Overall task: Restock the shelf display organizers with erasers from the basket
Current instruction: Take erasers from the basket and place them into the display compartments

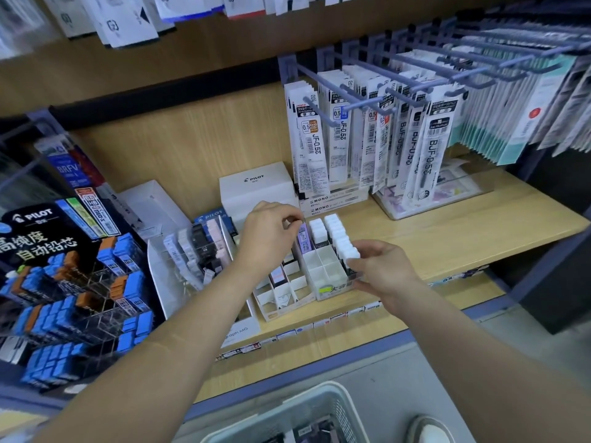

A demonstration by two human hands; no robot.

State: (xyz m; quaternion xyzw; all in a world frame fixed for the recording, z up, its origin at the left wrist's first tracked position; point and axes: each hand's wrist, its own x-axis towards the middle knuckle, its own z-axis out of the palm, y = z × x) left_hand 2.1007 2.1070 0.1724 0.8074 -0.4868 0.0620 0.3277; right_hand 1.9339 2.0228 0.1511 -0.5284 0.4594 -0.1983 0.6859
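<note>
A white divided organizer (pixel 323 273) stands on the wooden shelf, with white erasers (pixel 339 235) filling its right column and several front cells bare. My left hand (pixel 271 231) hovers over the organizer's back left and pinches a small white eraser (pixel 289 222) above a purple-sleeved one (pixel 303 239). My right hand (pixel 380 266) grips the organizer's front right corner. A second cardboard organizer (pixel 281 295) sits just left of it, holding a few sleeved erasers. The pale basket (pixel 297 417) lies at the bottom edge, with dark packets inside.
A white Pilot box (pixel 256 190) and Mono refill boxes (pixel 332 203) stand behind the organizers. Refill packs hang from hooks (pixel 367 132) above. A clear display of blue lead cases (pixel 76 298) fills the left. A clear tray (pixel 425 199) sits right on the shelf (pixel 479 225).
</note>
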